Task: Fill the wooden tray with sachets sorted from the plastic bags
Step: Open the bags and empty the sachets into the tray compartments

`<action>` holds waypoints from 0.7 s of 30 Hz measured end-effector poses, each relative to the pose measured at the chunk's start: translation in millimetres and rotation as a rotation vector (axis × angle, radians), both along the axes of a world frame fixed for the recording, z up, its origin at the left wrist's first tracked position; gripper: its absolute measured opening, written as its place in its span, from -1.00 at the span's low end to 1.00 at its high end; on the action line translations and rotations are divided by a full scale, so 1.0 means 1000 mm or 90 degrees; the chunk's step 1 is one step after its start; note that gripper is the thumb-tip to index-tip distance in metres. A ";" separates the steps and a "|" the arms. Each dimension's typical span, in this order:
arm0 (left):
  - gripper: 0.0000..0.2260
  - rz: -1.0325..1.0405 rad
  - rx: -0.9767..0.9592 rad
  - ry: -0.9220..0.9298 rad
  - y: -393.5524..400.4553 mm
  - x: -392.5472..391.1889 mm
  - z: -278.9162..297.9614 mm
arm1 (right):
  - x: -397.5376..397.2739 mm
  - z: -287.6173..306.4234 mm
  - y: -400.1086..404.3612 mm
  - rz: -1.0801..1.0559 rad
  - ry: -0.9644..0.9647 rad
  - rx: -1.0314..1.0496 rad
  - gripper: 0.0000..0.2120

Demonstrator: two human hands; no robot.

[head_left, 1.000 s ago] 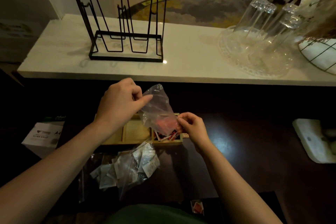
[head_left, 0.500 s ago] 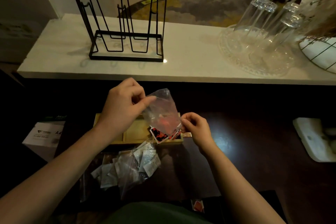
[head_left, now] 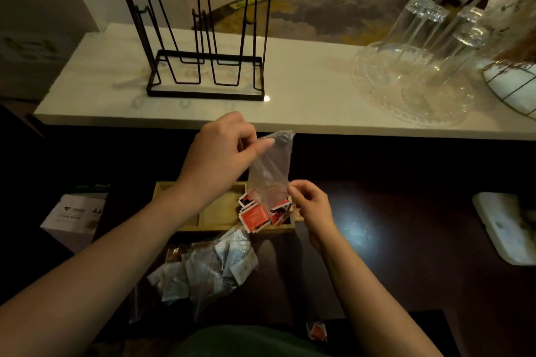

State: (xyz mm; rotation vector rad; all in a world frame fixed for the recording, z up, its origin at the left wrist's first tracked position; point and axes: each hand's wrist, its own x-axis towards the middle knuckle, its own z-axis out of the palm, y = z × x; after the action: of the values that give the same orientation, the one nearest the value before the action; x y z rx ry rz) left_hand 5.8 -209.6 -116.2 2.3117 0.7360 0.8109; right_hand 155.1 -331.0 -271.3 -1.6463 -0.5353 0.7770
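Head view: bag [head_left: 271, 171] between hands [head_left: 216, 158].

The left forearm hides part of the wooden tray [head_left: 220, 213]; its left compartment is perhaps bare.

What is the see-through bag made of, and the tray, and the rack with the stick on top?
The bag looks like thin clear plastic: it crinkles and shows the red sachets through it. The tray looks like pale, matte wood. The rack seems to be black metal wire, and its top bar looks like brown wood, though the dim light leaves that open.
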 end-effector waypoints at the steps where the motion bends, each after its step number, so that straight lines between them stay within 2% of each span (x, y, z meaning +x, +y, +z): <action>1: -0.73 0.004 0.006 0.003 0.004 -0.002 -0.003 | 0.002 -0.002 -0.002 -0.002 -0.022 -0.010 -0.87; 6: -0.76 0.032 0.006 0.010 0.018 -0.016 -0.020 | 0.014 0.001 -0.011 0.013 -0.187 -0.048 -0.85; 10: -0.80 0.053 -0.037 0.022 0.023 -0.031 -0.047 | 0.029 -0.002 -0.031 -0.137 -0.279 -0.089 -0.85; 12: -0.81 0.049 -0.058 0.121 0.020 -0.040 -0.069 | 0.036 -0.008 -0.045 -0.205 -0.313 -0.122 -0.88; 16: -0.84 -0.010 -0.144 0.415 0.002 -0.064 -0.128 | 0.037 -0.018 -0.062 -0.247 -0.389 -0.200 -0.93; 21: -0.81 -0.061 -0.156 0.525 -0.018 -0.083 -0.163 | 0.033 -0.031 -0.069 -0.257 -0.393 -0.275 -0.93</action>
State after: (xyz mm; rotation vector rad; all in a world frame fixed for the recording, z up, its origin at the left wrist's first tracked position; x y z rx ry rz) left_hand -77.0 -228.0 -279.0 2.3893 0.9748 -0.3137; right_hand 188.4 -399.5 -301.8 -2.3200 -0.4486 0.0653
